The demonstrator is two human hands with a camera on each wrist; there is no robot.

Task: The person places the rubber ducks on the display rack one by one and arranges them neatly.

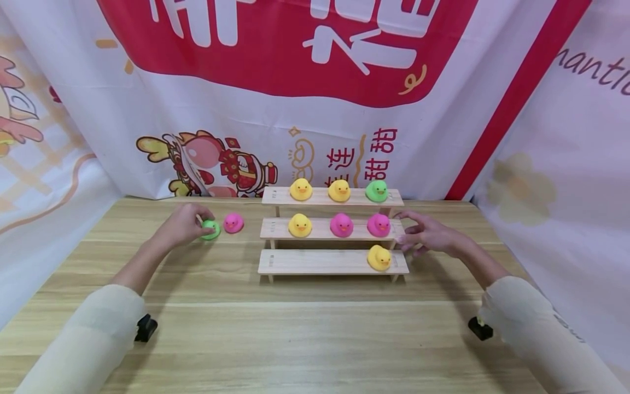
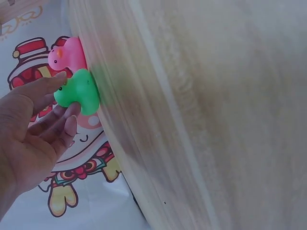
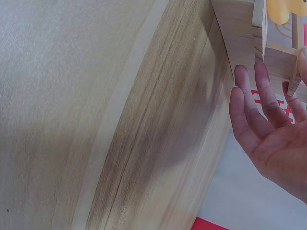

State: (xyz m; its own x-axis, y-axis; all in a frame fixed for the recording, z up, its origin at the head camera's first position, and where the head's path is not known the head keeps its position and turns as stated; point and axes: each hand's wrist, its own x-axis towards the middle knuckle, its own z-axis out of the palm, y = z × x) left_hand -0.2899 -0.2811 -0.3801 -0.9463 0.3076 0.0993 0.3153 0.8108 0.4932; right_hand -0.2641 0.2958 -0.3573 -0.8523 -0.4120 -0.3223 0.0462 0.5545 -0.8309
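Note:
My left hand [image 1: 188, 223] is at the left of the table, fingertips and thumb pinching a green toy duck [image 2: 80, 92] by its head. The duck's base is at the table surface. Right beside it sits a pink toy duck [image 1: 233, 222]. A three-tier wooden display rack [image 1: 315, 262] stands at the centre. At its right end is my right hand [image 1: 427, 234], fingers loosely extended by the edges of the middle and bottom shelves. The right wrist view has those fingertips against or very near the rack's end; exact contact is hard to tell.
Two yellow ducks [image 1: 301, 189] and a green one [image 1: 377, 191] sit on the top shelf. The middle shelf bears a yellow duck [image 1: 300, 225] and two pink ones [image 1: 342, 225]. One yellow duck [image 1: 379, 258] is at the bottom shelf's right. Behind hangs a printed cloth [image 1: 275, 115].

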